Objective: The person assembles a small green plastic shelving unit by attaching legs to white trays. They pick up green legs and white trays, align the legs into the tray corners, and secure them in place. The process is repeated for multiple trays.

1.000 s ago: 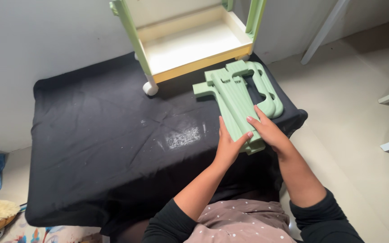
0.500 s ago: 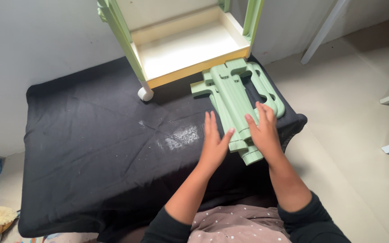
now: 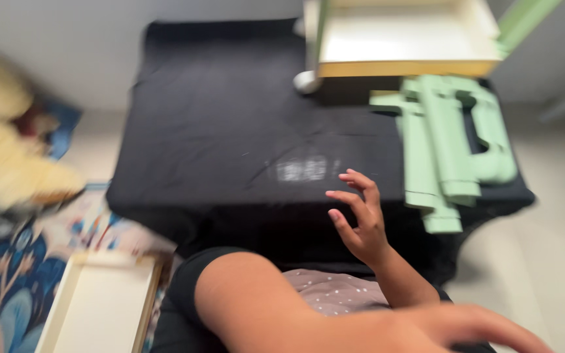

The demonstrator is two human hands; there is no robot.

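The frame is heavily motion-blurred. One hand (image 3: 358,219) is raised in the lower middle of the frame, over the near edge of the counter (image 3: 230,131), which is covered by a black cloth; the fingers are loosely curled and spread, nothing is gripped, and whether the cloth is touched cannot be told. By its wrist and forearm running to the lower right, it is read as the right hand, though blur leaves this unsure. The other hand (image 3: 472,327) is seen as a blurred shape at the bottom right edge, fingers extended, released, holding nothing. The stack of pale green flat wooden parts (image 3: 449,147) is lying on the right part of the counter, its near end overhanging the edge, just to the right of the raised hand and apart from it. A cream drawer-like frame (image 3: 407,39) with green legs is standing at the upper right. A cream tray (image 3: 99,307) is lying on the floor at the lower left, beside a blue patterned mat (image 3: 8,281).
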